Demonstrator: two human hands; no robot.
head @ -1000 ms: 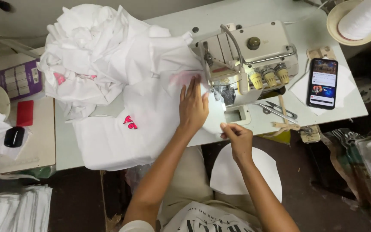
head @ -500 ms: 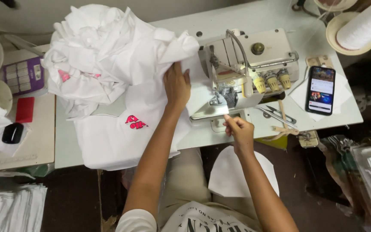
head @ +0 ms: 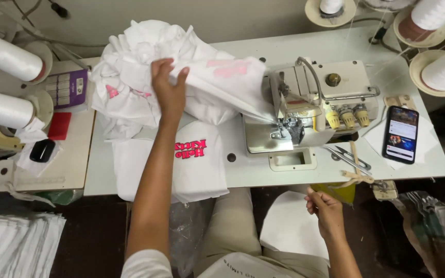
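My left hand grips a fold of white fabric and holds it up over the heap of white garments at the back left of the table. That fabric runs right to the needle area of the cream overlock sewing machine. A flat white garment with a pink print lies under my forearm at the table's front edge. My right hand is below the table edge, over my lap, fingers curled at the corner of a white fabric piece.
A phone lies on white paper right of the machine, scissors in front of it. Large thread cones stand at back right and on the left. A stack of white cloth sits at lower left.
My left hand moved from the machine's presser area to the back left, lifting white fabric onto the heap. My right hand dropped from the table edge to my lap.
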